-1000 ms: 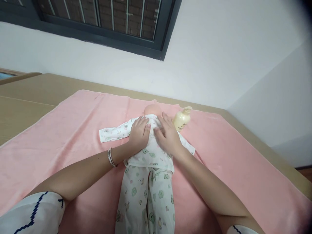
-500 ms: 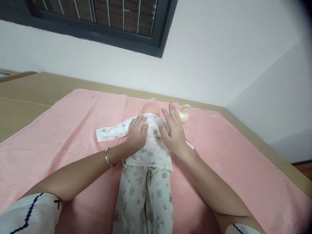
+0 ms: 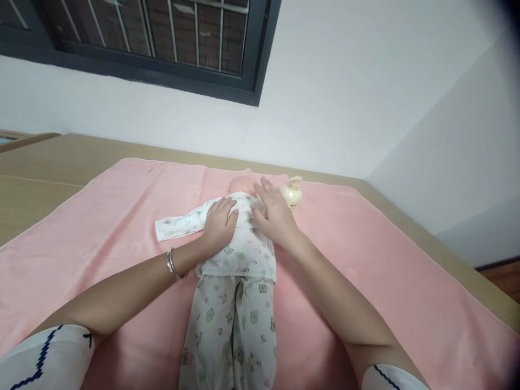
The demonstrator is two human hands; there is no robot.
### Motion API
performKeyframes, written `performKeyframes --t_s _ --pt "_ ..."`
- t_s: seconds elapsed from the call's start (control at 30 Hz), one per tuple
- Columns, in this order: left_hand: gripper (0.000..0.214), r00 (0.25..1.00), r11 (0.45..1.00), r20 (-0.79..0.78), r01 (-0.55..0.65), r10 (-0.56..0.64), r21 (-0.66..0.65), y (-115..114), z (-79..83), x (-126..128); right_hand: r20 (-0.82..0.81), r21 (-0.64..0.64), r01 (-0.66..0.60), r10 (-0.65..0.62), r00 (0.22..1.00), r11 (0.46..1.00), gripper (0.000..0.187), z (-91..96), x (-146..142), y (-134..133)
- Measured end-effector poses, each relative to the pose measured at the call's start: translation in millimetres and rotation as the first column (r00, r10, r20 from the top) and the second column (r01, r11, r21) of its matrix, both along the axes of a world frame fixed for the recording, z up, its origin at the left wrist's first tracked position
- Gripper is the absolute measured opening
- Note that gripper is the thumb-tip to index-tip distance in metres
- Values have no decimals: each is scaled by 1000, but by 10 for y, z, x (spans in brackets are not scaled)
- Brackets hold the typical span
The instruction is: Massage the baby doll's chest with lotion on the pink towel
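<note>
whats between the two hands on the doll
In the head view, only a narrow strip of the doll's white printed top shows between the left hand and the right hand.

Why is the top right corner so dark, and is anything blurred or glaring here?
Head view: the dark corner looks like lens shading; light is soft and even, no glare, only faint shadows on the pink fleece blanket; the doll in white printed pyjamas is sharp, the small cream pump bottle slightly soft.
</note>
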State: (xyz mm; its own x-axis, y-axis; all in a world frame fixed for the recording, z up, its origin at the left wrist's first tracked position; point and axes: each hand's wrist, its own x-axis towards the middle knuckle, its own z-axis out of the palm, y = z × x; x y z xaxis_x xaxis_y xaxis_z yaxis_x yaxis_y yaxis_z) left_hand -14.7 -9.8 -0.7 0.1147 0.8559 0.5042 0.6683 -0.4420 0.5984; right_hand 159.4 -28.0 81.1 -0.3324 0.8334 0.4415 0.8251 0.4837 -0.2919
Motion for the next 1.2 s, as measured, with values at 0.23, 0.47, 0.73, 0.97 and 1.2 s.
performKeyframes --t_s 0.23,0.47,0.73,0.97,1.2 --pt "43 912 983 378 180 -157 -25 -23 580 173 -203 76 244 -224 953 967 66 501 461 -28" --pt "79 707 686 697 568 -123 -455 355 1175 824 -150 -25 237 -238 960 971 68 351 570 207" --pt "76 143 493 954 830 262 -260 535 1279 1099 35 -31 321 -320 947 946 67 192 620 392" --pt "74 -102 470 895 873 434 -129 551 1219 1119 249 100 381 -393 885 919 59 113 591 403" --pt "71 -96 441 895 889 436 -119 551 1211 913 341 212 396 -448 826 893 57 75 559 378"
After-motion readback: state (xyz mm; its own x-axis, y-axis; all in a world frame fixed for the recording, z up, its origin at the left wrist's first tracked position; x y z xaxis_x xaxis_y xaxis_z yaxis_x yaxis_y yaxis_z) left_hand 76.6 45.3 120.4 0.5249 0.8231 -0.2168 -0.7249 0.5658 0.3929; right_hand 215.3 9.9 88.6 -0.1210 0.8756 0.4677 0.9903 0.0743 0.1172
